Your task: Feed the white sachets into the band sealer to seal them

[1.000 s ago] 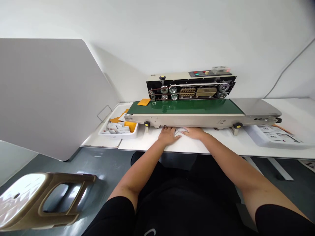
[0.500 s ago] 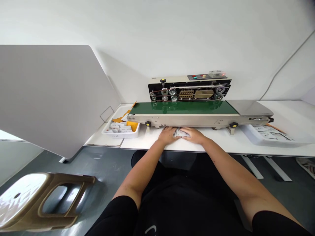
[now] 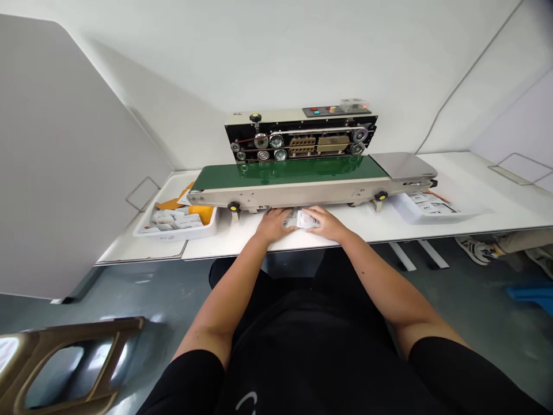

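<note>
My left hand [image 3: 275, 225] and my right hand [image 3: 327, 223] rest on the white table just in front of a band sealer [image 3: 298, 144]. Between them are small white printed packets [image 3: 306, 220]. The right hand's thumb and fingers curve round the outer side of a packet. My left hand grips the greyish side of the packets from the left, with its fingertips partly hidden by them. How many packets lie there I cannot tell. The sealer's green conveyor belt [image 3: 285, 176] runs above and beyond both hands.
On the left, a white bin [image 3: 175, 235] holds white packets and orange pieces. A clear white bin [image 3: 425, 214] with packets stands at right, partly under the sealer's metal end plate [image 3: 401, 165]. A brown stool [image 3: 78, 369] is on the floor. Another person's shoe [image 3: 474, 249] shows at right.
The view has swung to the right, so the sealer and bins appear further left. Both hands stay at the packets, and more of a white packet's face shows between them. Another person's shoes show more.
</note>
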Available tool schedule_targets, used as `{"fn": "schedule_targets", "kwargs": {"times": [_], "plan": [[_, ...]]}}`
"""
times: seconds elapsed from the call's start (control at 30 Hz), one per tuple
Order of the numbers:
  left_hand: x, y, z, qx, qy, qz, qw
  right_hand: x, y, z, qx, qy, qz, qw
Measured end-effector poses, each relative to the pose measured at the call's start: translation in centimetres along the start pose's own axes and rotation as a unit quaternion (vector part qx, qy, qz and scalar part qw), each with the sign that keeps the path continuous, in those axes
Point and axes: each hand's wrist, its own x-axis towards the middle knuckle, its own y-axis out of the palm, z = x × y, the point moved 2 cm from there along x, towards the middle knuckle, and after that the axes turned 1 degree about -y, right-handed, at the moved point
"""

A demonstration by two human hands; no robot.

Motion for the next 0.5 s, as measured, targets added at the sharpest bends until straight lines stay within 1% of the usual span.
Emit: {"fn": "schedule_targets", "kwargs": {"times": [0.17,0.3,0.4,0.5], "plan": [[-0.16,0.0,-0.14,-0.011,0.039,0.029,0.999,0.21,0.18,-0.07,0.004,-0.04,-0.016,0.999],[0.01,0.14,0.09,-0.02,0.049,0.038,0.998,0.21,0.08,-0.16,0.003,-0.06,-0.05,0.997],[0.22,0.3,0.31,-0.022,0.048,0.043,0.998,0.29,0.04,-0.27,-0.002,-0.059,-0.083,0.995],[0.36,0.48,0.52,-0.027,0.053,0.031,0.998,0.33,0.04,-0.38,-0.001,-0.048,-0.099,0.994]]}}
